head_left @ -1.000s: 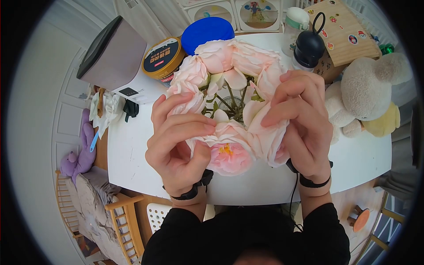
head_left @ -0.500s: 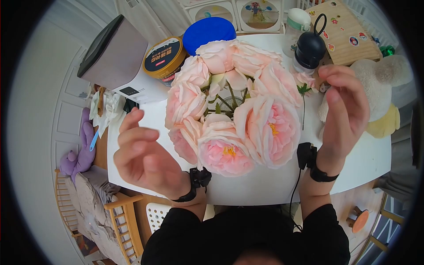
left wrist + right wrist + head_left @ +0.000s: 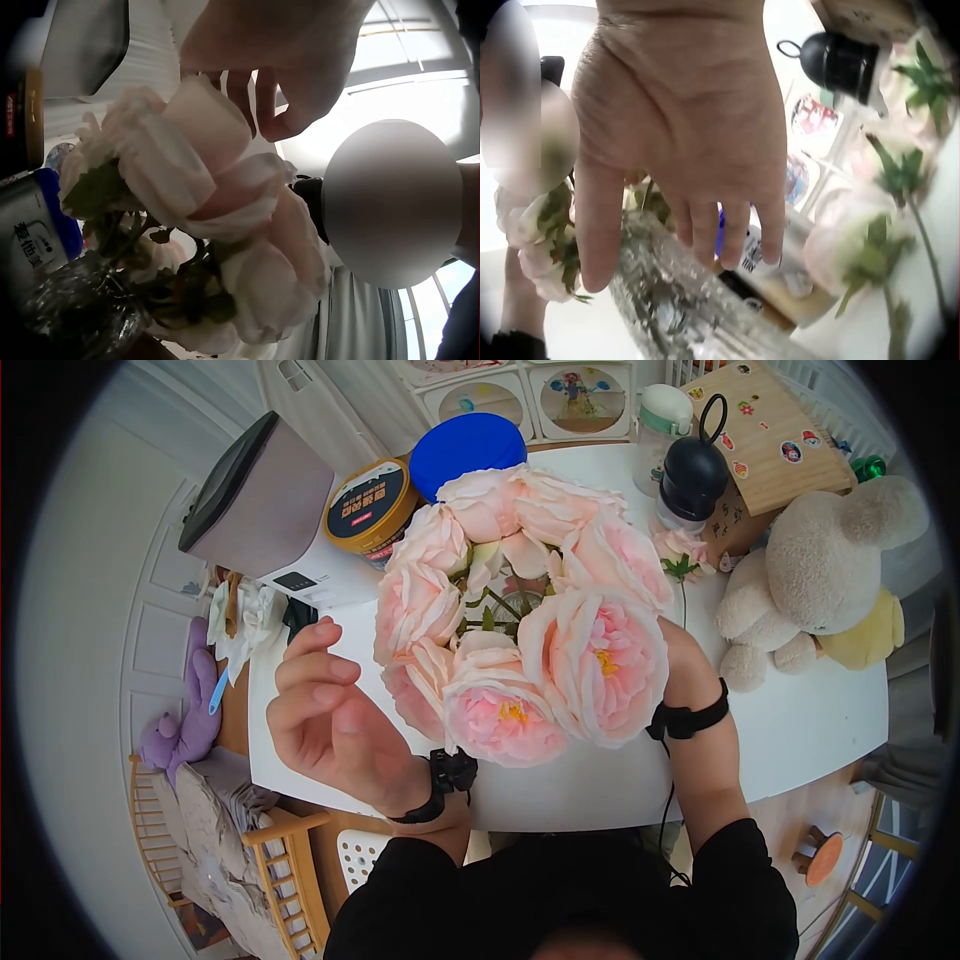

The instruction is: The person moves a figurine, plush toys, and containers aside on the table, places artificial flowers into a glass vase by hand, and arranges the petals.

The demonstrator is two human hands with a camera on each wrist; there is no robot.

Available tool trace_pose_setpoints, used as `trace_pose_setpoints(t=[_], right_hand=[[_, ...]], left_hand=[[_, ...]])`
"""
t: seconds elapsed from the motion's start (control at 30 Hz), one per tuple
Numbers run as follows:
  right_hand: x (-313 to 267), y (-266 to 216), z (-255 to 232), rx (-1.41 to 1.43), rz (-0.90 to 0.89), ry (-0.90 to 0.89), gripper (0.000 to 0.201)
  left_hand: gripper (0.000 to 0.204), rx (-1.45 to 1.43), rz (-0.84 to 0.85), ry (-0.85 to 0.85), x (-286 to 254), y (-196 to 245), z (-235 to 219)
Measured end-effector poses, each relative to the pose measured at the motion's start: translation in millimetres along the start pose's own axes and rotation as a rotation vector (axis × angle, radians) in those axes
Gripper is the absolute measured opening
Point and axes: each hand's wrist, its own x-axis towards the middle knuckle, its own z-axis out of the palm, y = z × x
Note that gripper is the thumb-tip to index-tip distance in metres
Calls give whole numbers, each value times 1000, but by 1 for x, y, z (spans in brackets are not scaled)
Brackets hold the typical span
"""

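Note:
A ring of large pale pink roses [image 3: 600, 660] stands in a ridged clear glass vase [image 3: 675, 307], its stems meeting in the middle. My left hand [image 3: 335, 715] is raised left of the blooms, fingers loosely bent and holding nothing. In the left wrist view that hand [image 3: 277, 52] appears beyond the petals. My right hand [image 3: 688, 665] has dropped low on the right side, its fingers hidden behind a bloom from above. The right wrist view shows this hand [image 3: 682, 127] with straight fingers and thumb spread at the vase's upper part.
A loose rose [image 3: 683, 550] with a thin stem lies on the white table [image 3: 800, 730]. A plush toy [image 3: 820, 570] and black-capped bottle [image 3: 693, 480] stand at the right. A gold-rimmed tub [image 3: 370, 505], a blue lid [image 3: 468, 455] and a grey appliance [image 3: 262, 500] are behind.
Both hands have let go of the rose petals they were touching and moved apart. The right hand then went down beside the vase, while the left stays raised at the left.

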Motion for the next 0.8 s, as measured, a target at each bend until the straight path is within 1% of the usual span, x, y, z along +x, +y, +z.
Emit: trace_pose_setpoints(t=[0.03,0.07,0.1,0.17,0.2,0.23,0.27,0.3,0.37,0.43,0.47,0.5,0.6,0.67,0.7,0.73,0.8], right_hand=[[-8,-1,4,-3,2,5,54],[-44,0,0,-6,5,7,54],[33,-1,5,-9,8,10,54],[25,-1,5,-18,16,16,54],[13,-1,3,-22,20,17,54],[28,-2,9,-25,24,18,54],[-22,-5,18,-26,29,18,54],[21,-5,23,-27,36,19,54],[31,-6,29,-31,48,22,54],[22,-8,37,-35,56,27,54],[24,-5,30,-38,60,30,54],[18,-6,30,-42,63,33,54],[28,-2,15,-55,70,38,54],[19,-1,13,-64,78,43,54],[14,-3,17,-68,81,46,54],[6,-4,18,-72,84,49,54],[27,-2,16,-77,92,56,54]], left_hand=[[13,-17,12,-60,0,-1,-4],[15,-32,24,-120,0,-2,-7],[15,-30,24,-122,0,-1,-7],[17,-29,24,-124,0,0,-2],[16,-8,8,-73,-1,2,3],[19,14,-9,-22,-1,5,9],[23,38,-28,27,-1,7,11],[24,36,-31,14,-2,7,11],[25,31,-35,-11,-2,8,10],[28,93,-49,-71,-2,10,10],[31,123,-56,-101,-1,11,10],[34,133,-62,-155,-1,10,9],[45,187,-72,-321,3,10,8],[53,247,-70,-445,7,14,10],[57,275,-78,-455,5,14,11],[57,267,-86,-448,4,12,11],[56,252,-103,-438,2,11,10]])
